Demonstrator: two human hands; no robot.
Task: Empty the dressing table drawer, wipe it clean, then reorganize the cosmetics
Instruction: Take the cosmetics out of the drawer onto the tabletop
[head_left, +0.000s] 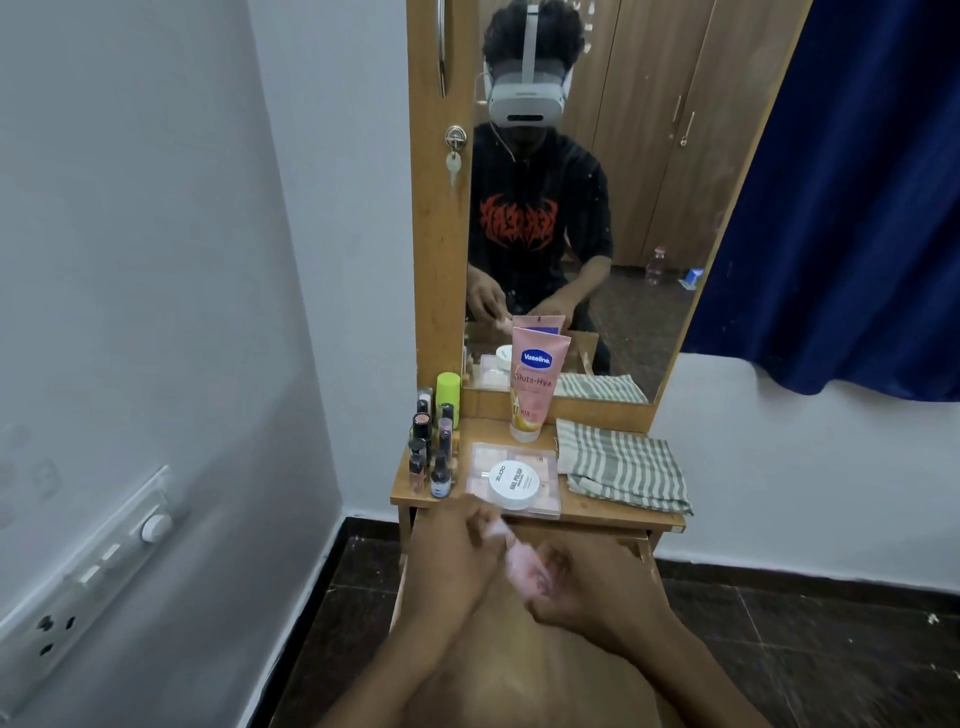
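Take the Vaseline tube (535, 384) as your landmark: it stands upright on its cap at the back of the dressing table top (613, 512), against the mirror (649, 208).

Below the tube and past the table's front edge, both your hands meet over the open drawer (647, 558). They hold a small pink item (519, 564) between them. It is too blurred to say what it is. Your left hand (457, 556) pinches its upper end with curled fingers. Your right hand (587, 584) curls round its lower end.

The other cosmetics are all on the table top:
- Left of the tube, a cluster of nail polish bottles (434, 452) stands in rows along the table's left edge.
- A green-capped bottle (448, 395) stands at the back of that cluster.
- Directly in front of the tube lies a clear flat box (485, 457).
- A white round jar (514, 484) labelled nail polish sits on top of the box.
- Right of the tube, a folded striped cloth (623, 465) lies flat, just beside the box.

The mirror behind the tube reflects you, seated, with your hands brought together.
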